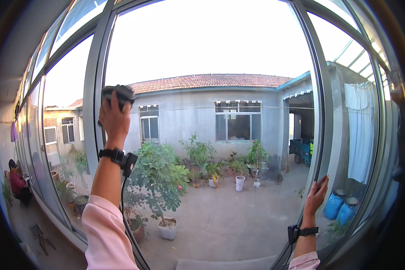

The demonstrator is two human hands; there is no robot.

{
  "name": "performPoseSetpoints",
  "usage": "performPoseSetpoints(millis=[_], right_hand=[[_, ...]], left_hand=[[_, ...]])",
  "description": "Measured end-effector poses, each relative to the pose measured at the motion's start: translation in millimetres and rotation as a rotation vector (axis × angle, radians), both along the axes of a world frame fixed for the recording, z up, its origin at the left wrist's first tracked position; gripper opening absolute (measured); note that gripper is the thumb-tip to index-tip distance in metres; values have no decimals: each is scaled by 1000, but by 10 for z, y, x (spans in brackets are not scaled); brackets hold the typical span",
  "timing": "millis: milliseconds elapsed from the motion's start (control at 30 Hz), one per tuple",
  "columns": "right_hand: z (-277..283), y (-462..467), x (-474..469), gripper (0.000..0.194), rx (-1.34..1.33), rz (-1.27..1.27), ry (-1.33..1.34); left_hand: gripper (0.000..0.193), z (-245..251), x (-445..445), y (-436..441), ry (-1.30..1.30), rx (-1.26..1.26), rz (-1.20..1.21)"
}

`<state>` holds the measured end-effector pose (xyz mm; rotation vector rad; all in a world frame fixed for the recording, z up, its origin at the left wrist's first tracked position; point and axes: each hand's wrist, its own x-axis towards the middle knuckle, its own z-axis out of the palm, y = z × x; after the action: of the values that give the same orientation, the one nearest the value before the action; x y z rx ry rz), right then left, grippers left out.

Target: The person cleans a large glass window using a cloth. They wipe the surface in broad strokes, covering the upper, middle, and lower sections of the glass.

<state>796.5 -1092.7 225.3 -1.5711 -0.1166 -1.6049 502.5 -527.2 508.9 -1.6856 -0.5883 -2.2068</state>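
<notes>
My left hand (114,114) is raised at the left side of a large window pane (219,216), its fingers spread over a dark, fuzzy-edged cloth or pad (123,92). That dark thing lies against the glass, overlapping the grey left window frame (94,67). Low on the opposite side, my right hand (315,197) rests at the right window frame (321,111), fingers extended and nothing seen in its grasp. Both wrists wear a black strap with a small device, the left strap (116,156) and the right strap (307,232), each trailing a cable.
Along the corridor at far left, a person (17,184) sits by the windows, and a folding stool (40,234) stands nearer. Beyond the glass are potted plants (160,168), blue barrels (334,204), a hanging white cloth (357,128) and a parked cart (298,150).
</notes>
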Motion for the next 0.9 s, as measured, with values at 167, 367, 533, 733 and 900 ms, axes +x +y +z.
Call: performPoseSetpoints(millis=[167,367,533,733,900], right_hand=[[-17,5,8,51,41,40,-13],[-42,3,17,51,17,-54,5],[-17,38,-3,53,26,-87,-10],[24,52,-72,54,12,-96,1],[27,43,-78,55,-20,-133,8]], left_hand=[[59,-58,72,280,-30,-73,105],[61,304,151,265,-28,-102,146],[61,749,293,49,-27,-70,150],[64,1139,724,-904,45,250,72],[64,896,1263,-2189,186,582,-63]])
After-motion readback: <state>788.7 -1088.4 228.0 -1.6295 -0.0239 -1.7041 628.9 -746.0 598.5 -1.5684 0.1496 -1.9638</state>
